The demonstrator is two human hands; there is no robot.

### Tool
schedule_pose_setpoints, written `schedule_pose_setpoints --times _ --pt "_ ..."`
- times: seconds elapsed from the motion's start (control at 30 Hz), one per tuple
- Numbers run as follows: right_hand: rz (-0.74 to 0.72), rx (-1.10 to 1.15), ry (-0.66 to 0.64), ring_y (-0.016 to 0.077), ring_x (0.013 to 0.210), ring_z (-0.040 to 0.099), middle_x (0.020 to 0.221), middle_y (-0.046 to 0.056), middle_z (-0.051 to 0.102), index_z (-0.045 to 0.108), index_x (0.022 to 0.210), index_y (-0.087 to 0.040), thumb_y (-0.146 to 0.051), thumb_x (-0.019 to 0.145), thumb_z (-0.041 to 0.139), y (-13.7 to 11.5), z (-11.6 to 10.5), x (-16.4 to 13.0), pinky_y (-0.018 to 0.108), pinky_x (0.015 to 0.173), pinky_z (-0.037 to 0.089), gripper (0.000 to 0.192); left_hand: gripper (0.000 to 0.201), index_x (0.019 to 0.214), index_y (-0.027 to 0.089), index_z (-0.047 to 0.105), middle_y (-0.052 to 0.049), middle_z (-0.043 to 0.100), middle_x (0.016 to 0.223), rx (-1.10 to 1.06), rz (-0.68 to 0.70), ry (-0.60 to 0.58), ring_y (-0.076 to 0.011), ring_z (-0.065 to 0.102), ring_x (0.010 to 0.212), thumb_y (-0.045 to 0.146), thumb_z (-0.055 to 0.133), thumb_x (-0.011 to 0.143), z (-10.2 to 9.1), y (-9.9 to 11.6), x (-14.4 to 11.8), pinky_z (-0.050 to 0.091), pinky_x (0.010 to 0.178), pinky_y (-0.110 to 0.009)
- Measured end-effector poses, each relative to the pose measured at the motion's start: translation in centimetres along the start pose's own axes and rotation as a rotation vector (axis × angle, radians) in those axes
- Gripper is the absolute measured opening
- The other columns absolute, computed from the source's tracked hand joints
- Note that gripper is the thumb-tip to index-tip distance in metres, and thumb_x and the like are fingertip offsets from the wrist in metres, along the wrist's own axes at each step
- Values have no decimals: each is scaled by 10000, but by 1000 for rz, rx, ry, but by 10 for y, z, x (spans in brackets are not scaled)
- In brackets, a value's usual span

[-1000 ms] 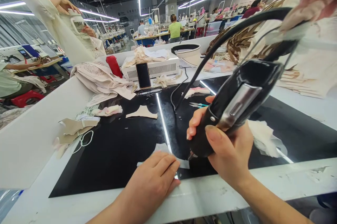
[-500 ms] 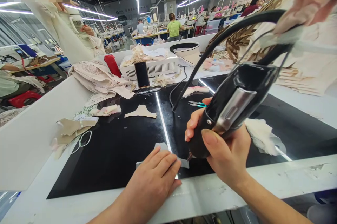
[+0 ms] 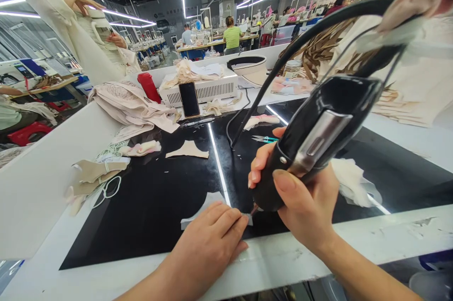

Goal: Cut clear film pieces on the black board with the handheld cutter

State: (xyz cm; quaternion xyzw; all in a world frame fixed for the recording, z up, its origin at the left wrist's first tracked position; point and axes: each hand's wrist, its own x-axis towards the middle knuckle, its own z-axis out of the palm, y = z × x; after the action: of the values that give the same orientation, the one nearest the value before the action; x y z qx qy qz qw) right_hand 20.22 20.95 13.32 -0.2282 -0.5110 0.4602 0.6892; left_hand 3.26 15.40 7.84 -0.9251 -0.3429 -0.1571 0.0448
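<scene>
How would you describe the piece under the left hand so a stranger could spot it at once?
Find the black mat, then its near edge, where the left hand lies. The grey piece pokes out from under that hand, by the tip of the black tool in the right hand. Its grey colour sets it apart from the curved beige piece farther back.

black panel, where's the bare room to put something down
Bare: the left front of the black panel, between the white cord loop, the grey piece and the left hand; also right of the pale scraps. Crowded: the front middle, where the left hand rests on the grey piece and the right hand holds the black tool.
</scene>
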Motion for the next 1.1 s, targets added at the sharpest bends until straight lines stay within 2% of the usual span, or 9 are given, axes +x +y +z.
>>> schedule_pose_setpoints --times 0.47,0.7,0.93,1.1 --pt "5 -45 6 141 571 619 803 -29 659 531 1002 -279 -477 788 807 -2 2 0 278 468 557 402 286 1253 111 599 -82 688 1109 -35 -8 34 -227 675 1006 267 470 1051 -3 1 2 558 1015 -469" --pt "35 -114 42 149 542 598 758 -36 633 500 919 -275 -500 803 783 -4 3 0 305 456 539 379 277 1234 111 610 -82 692 1109 -22 -3 61 -229 676 1015 269 476 1049 -1 2 0 556 1017 -454" --pt "-4 28 -16 148 564 612 827 -21 675 555 1033 -290 -399 847 771 -3 -3 -8 301 475 533 306 301 1261 107 600 -81 689 1117 -7 -3 17 -236 674 1035 280 464 1055 4 0 -3 526 1053 -459" --pt "1 24 -42 148 571 599 830 -16 666 571 1068 -292 -401 854 759 0 -3 -12 307 497 537 305 328 1308 111 580 -89 685 1150 -3 -7 2 -235 666 1061 287 457 1058 4 0 -4 516 1066 -465"
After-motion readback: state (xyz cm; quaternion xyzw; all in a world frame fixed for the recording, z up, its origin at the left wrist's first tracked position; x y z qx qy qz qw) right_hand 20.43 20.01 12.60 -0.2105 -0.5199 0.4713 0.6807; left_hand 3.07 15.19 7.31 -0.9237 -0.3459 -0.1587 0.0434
